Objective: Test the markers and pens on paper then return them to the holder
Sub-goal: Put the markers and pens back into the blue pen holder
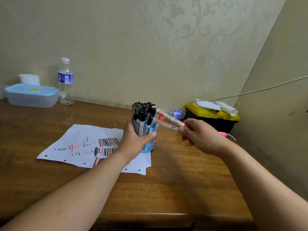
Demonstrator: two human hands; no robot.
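both forearms (80, 194) cross table (166, 194). left grip (135, 140) wraps 1 blue holder (150, 145) on paper (73, 140), packed w/ black-capped pens (142, 114), too many to count. right grip (200, 137) clamped on 2 red markers (170, 117), ends beside holder rim.

Left hand (135, 139) grips holder (150, 142); right hand (202, 136) holds red markers (170, 121).

Blue holder (150, 144), black-capped pens (143, 112), red-and-black-streaked paper (80, 139).

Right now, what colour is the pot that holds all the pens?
The holder is light blue, seen best in the head view.
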